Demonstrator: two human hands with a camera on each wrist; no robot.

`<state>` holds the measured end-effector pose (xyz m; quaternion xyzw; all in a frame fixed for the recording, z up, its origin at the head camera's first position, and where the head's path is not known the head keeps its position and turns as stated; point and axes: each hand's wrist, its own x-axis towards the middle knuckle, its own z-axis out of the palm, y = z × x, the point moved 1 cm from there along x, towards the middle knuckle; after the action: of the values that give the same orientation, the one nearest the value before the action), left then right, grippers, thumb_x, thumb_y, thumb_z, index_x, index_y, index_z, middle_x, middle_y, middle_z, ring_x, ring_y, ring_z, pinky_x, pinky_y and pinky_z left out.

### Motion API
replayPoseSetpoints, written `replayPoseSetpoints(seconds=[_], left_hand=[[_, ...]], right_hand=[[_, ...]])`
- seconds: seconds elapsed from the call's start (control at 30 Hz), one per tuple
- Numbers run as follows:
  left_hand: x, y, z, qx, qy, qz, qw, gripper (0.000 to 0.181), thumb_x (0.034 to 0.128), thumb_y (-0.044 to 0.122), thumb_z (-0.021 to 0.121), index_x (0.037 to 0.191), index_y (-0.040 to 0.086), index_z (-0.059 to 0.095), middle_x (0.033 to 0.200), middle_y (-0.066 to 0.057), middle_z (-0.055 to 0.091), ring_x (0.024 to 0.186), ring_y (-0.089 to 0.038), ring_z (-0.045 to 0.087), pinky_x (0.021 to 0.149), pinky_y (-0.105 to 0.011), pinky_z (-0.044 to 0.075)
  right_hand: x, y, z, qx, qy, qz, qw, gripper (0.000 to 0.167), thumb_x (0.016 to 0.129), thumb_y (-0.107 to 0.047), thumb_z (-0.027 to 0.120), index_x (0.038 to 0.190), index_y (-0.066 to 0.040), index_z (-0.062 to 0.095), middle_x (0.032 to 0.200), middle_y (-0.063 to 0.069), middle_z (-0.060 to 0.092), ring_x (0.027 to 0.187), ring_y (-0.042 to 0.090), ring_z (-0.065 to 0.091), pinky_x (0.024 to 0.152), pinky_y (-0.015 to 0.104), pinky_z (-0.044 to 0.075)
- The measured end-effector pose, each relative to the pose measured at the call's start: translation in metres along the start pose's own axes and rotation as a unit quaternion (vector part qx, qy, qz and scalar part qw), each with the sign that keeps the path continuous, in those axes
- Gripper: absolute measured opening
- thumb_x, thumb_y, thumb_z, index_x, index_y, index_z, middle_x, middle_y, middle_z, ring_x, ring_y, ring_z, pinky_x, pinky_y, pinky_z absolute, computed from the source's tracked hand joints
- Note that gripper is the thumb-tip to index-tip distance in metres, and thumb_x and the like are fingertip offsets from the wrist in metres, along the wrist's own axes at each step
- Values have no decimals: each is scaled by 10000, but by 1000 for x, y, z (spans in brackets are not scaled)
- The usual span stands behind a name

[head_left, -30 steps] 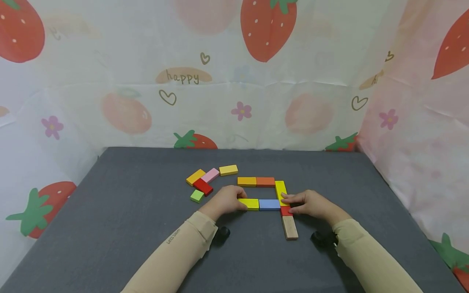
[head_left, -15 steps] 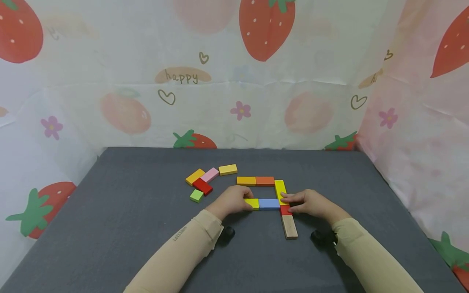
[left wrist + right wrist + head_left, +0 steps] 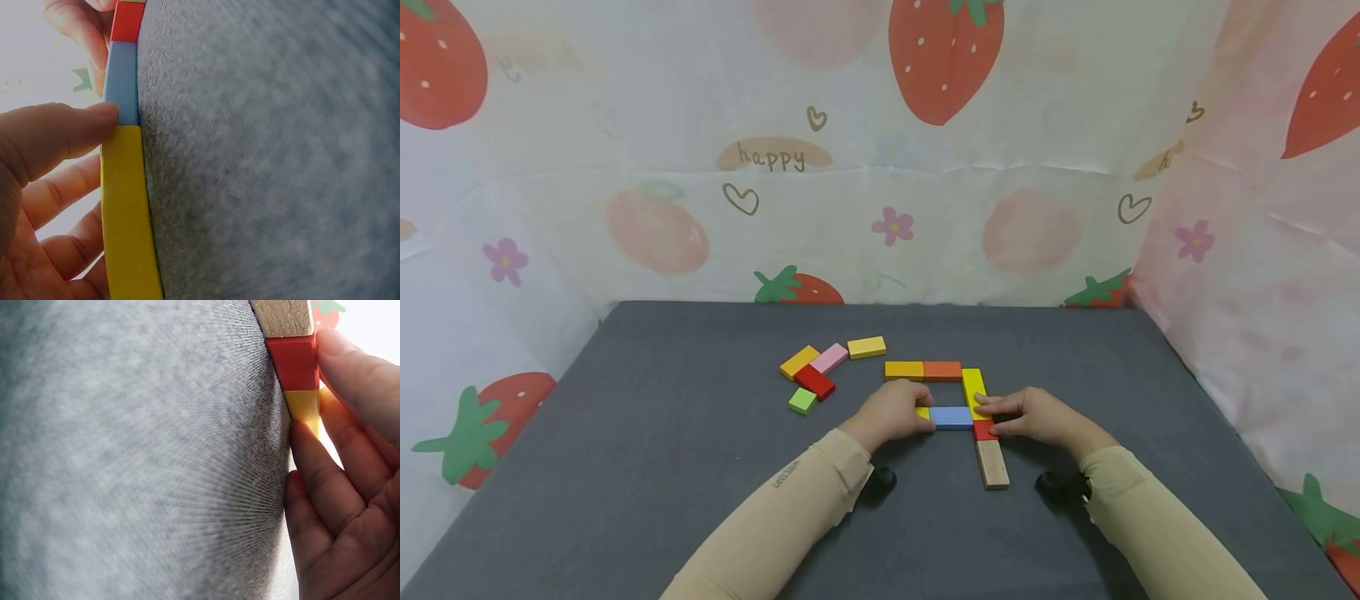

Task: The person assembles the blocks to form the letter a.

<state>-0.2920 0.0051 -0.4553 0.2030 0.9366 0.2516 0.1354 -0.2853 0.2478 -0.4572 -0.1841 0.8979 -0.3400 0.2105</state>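
Between narrowed left fingers, pinched yellow block; beside extended right fingers, red block

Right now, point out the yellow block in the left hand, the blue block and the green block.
Yellow block (image 3: 129, 209): left wrist view, middle of its long visible face.
Blue block (image 3: 951, 417): head view, middle of its top face.
Green block (image 3: 802, 402): head view, on its top face.
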Motion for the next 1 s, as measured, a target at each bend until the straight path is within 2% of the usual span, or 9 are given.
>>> replayPoseSetpoints(seconds=[0.2,0.77,1.0], left_hand=[[0,2,1,27,33,-13,10000,236,764,279,737,970,180,677,888,65,620,780,-125,509,780,-302,449],[-4,5,1,-35,-58,-58,10000,232,760,278,741,955,175,667,863,67,607,769,-126,509,750,-291,446],[-7,-1,-6,-470,-144,-51,9988,340,752,339,740,1028,168,640,951,49,618,837,-111,537,778,-284,465]], right_hand=[[0,0,0,-1,34,74,10000,429,786,-337,692,1198,-252,606,1294,-53,518,1275,249,392,1013,480,298],[1,3,0,-29,-6,-61,10000,404,799,-321,682,1192,-256,612,1303,-39,512,1277,251,389,1012,474,302],[0,1,0,-42,-1,-50,10000,408,799,-326,681,1194,-256,611,1304,-32,512,1277,267,387,1012,493,292]])
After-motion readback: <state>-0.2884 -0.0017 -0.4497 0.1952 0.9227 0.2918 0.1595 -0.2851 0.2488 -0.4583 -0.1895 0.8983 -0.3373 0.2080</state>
